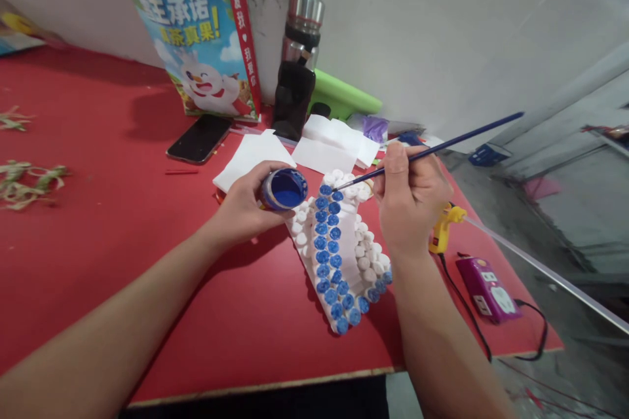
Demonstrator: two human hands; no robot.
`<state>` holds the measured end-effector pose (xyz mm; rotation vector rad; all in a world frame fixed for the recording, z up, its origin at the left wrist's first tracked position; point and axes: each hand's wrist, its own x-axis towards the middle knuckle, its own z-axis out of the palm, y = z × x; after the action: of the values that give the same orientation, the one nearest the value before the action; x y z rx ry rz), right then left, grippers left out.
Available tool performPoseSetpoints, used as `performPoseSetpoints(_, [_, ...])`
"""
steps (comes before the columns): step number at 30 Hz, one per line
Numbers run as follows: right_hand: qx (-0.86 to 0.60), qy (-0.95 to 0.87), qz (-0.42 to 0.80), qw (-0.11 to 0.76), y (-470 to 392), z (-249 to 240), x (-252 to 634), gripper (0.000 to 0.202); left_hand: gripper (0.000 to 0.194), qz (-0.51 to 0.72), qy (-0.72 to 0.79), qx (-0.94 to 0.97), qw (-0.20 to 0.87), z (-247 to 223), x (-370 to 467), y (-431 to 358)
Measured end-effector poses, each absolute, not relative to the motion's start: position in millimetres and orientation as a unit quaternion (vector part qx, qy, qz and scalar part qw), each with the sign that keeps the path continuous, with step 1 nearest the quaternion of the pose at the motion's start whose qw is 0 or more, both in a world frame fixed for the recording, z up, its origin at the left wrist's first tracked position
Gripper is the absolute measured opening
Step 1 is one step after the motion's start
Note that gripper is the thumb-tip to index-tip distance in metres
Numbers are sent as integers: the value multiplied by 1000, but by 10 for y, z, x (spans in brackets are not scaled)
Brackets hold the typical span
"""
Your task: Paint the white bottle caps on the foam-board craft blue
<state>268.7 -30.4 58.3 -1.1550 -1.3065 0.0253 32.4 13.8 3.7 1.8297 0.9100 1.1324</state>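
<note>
My left hand (250, 206) is wrapped round a small jar of blue paint (286, 191), its open mouth tilted toward me. A thin dark-blue paintbrush (457, 139) is pinched in my right hand (407, 200). Its tip meets, or hovers just over, the upper end of a row of small round rolled pieces. These pieces cover a flat white board (348, 229) lying below both hands. Two columns on the left and a row along the lower edge are blue; the others are white. Part of the board's upper right is hidden behind my right hand.
A colourful paper bag (206, 46) and a steel-topped bottle (297, 65) stand by the wall. Near them lie a phone (199, 137) and white paper (324, 147). To the right are a yellow glue gun (442, 229), a purple power socket (489, 288) with cables, and the red table's edge.
</note>
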Motion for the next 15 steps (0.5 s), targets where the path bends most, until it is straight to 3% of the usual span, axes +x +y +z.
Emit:
performPoseSetpoints(8, [-522, -606, -38, 599, -322, 604, 2650, 39, 57, 444, 357, 724, 388, 52, 322, 140])
performPoseSetpoints(15, [-513, -590, -23, 623, -294, 575, 2715, 38, 55, 451, 347, 726, 387, 49, 329, 147])
